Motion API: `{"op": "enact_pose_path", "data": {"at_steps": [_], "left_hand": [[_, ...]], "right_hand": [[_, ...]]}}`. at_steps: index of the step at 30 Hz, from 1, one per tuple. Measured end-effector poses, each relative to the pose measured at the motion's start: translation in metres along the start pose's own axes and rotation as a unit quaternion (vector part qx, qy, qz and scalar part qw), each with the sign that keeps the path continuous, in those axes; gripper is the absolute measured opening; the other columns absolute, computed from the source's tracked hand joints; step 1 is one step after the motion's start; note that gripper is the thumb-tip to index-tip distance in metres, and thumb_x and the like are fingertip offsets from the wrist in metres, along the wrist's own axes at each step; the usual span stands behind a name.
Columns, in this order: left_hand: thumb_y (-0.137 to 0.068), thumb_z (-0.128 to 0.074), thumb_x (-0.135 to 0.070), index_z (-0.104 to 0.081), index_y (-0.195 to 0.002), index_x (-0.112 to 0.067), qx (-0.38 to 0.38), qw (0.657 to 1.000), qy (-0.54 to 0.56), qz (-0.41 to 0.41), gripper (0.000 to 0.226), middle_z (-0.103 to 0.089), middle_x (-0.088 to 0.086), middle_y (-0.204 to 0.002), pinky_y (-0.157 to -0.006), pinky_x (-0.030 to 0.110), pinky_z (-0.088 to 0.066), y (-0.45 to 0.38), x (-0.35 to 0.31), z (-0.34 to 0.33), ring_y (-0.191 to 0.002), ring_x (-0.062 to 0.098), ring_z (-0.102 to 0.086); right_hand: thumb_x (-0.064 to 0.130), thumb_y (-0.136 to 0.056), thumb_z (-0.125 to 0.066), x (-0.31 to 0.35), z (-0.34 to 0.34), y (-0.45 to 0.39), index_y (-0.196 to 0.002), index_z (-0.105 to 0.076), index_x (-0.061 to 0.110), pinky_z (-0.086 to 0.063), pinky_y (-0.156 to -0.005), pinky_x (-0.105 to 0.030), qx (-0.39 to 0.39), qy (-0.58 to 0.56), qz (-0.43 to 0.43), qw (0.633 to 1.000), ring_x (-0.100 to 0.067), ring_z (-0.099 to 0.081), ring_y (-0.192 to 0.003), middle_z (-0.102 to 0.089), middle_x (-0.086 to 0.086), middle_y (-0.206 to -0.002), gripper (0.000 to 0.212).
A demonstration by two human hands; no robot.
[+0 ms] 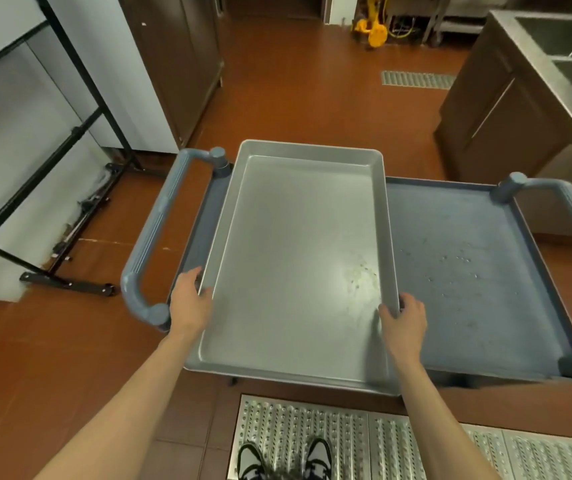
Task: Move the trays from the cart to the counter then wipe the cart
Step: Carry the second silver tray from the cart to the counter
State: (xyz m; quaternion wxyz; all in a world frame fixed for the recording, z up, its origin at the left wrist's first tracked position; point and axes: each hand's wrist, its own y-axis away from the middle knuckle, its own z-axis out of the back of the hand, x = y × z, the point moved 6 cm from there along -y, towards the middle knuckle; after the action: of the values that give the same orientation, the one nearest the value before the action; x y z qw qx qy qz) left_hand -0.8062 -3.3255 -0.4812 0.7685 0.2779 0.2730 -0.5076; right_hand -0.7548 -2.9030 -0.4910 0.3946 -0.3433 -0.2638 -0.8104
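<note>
At centre frame, a large rectangular silver metal sheet tray is lying over the left half of the grey-blue plastic utility cart, its near edge overhanging the cart's near rim toward six o'clock, its far edge reaching twelve o'clock. Whether it is resting on the cart or already lifting clear cannot be told. The left hand is gripping the tray's left rim at about nine o'clock, thumb curling over the lip; the right hand is gripping the opposite rim at about three o'clock, thumb likewise inside. The hands are sitting well apart on the two long sides, probably so that the wide, shallow tray is balancing level while being carried. Pale residue is showing on the tray floor beside the right hand. Droplets or crumbs are speckling the bare cart surface toward three o'clock, which suggests the wiping is not yet done. A grey looped cart handle is curving at nine o'clock. A stainless double sink is standing at two o'clock, a perforated metal floor grate at six o'clock under the person's black-and-white shoes.
</note>
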Motion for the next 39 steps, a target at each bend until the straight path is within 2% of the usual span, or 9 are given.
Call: {"op": "enact_pose_path", "data": {"at_steps": [3, 8, 13, 20, 22, 28, 33, 36, 39], "left_hand": [[-0.098, -0.059, 0.001, -0.065, -0.133, -0.004, -0.013, 1.000, -0.017, -0.015, 0.035, -0.067, 0.018, -0.119, -0.095, 0.043, -0.047, 0.002, -0.003, 0.001, -0.112, 0.036, -0.062], [-0.104, -0.056, -0.010, -0.068, -0.123, 0.000, -0.021, 0.999, -0.047, -0.005, 0.024, -0.065, 0.020, -0.113, -0.086, 0.044, -0.047, -0.003, -0.001, -0.001, -0.105, 0.041, -0.064], [-0.107, -0.053, -0.009, -0.067, -0.133, 0.000, -0.067, 0.997, -0.047, -0.001, 0.031, -0.064, 0.021, -0.123, -0.098, 0.047, -0.050, 0.007, -0.007, 0.000, -0.112, 0.040, -0.065], [-0.104, -0.056, -0.005, -0.071, -0.126, -0.002, -0.098, 0.993, -0.062, -0.015, 0.026, -0.060, 0.017, -0.119, -0.093, 0.044, -0.046, 0.013, -0.007, 0.001, -0.105, 0.028, -0.046], [-0.104, -0.057, -0.004, -0.070, -0.127, -0.002, -0.108, 0.992, -0.057, -0.019, 0.027, -0.060, 0.016, -0.118, -0.091, 0.041, -0.045, 0.015, -0.009, 0.002, -0.102, 0.025, -0.043], [-0.104, -0.056, -0.004, -0.067, -0.131, -0.001, -0.097, 0.995, -0.019, -0.011, 0.029, -0.061, 0.015, -0.122, -0.093, 0.038, -0.048, 0.016, -0.015, 0.008, -0.110, 0.030, -0.059], [-0.104, -0.056, -0.008, -0.065, -0.121, -0.006, -0.076, 0.997, 0.018, 0.006, 0.020, -0.061, 0.010, -0.114, -0.085, 0.038, -0.046, 0.014, -0.025, 0.020, -0.099, 0.027, -0.060], [-0.099, -0.063, -0.017, -0.064, -0.106, -0.011, -0.076, 0.996, 0.055, 0.013, 0.009, -0.066, 0.007, -0.097, -0.076, 0.040, -0.047, 0.011, -0.031, 0.030, -0.087, 0.027, -0.061], [-0.099, -0.064, -0.022, -0.062, -0.099, -0.015, -0.078, 0.994, 0.072, 0.009, 0.007, -0.065, 0.006, -0.087, -0.070, 0.046, -0.050, 0.013, -0.041, 0.042, -0.075, 0.022, -0.057]], "right_hand": [[0.008, -0.098, -0.063, -0.005, -0.002, -0.001, -0.126, -0.061, 0.005, -0.054, -0.091, -0.046, -0.020, 0.011, -0.006, 1.000, -0.025, -0.058, -0.097, -0.055, -0.008, -0.112, 0.028], [0.013, -0.102, -0.059, -0.002, -0.002, -0.003, -0.117, -0.059, 0.008, -0.053, -0.082, -0.043, -0.028, 0.029, -0.001, 0.999, -0.024, -0.057, -0.092, -0.056, -0.006, -0.106, 0.016], [0.018, -0.103, -0.058, -0.001, 0.003, 0.000, -0.101, -0.065, 0.008, -0.042, -0.069, -0.035, -0.056, 0.105, 0.032, 0.992, -0.023, -0.055, -0.081, -0.059, -0.007, -0.097, 0.012], [0.014, -0.101, -0.061, 0.000, 0.002, 0.006, -0.132, -0.064, 0.006, -0.055, -0.078, -0.043, -0.077, 0.057, 0.030, 0.995, -0.026, -0.056, -0.091, -0.049, -0.005, -0.107, 0.032], [0.014, -0.102, -0.060, 0.002, 0.003, 0.007, -0.131, -0.064, 0.006, -0.054, -0.080, -0.043, -0.079, 0.052, 0.037, 0.995, -0.025, -0.054, -0.094, -0.047, -0.004, -0.108, 0.031], [0.007, -0.102, -0.057, 0.012, 0.014, 0.009, -0.105, -0.066, 0.000, -0.041, -0.072, -0.033, -0.064, 0.028, 0.058, 0.996, -0.024, -0.051, -0.083, -0.049, -0.008, -0.101, 0.011], [0.004, -0.101, -0.055, 0.020, 0.026, 0.009, -0.090, -0.064, 0.005, -0.034, -0.063, -0.011, -0.037, -0.006, 0.058, 0.998, -0.009, -0.044, -0.072, -0.051, -0.012, -0.094, 0.015], [0.007, -0.098, -0.055, 0.018, 0.030, 0.002, -0.073, -0.058, 0.007, -0.033, -0.057, -0.031, -0.017, -0.021, 0.066, 0.997, -0.022, -0.045, -0.068, -0.053, -0.012, -0.078, 0.025], [0.002, -0.094, -0.053, 0.027, 0.038, 0.003, -0.065, -0.047, 0.002, -0.024, -0.053, -0.033, -0.003, -0.023, 0.076, 0.997, -0.024, -0.036, -0.061, -0.043, -0.006, -0.062, 0.029]]}}
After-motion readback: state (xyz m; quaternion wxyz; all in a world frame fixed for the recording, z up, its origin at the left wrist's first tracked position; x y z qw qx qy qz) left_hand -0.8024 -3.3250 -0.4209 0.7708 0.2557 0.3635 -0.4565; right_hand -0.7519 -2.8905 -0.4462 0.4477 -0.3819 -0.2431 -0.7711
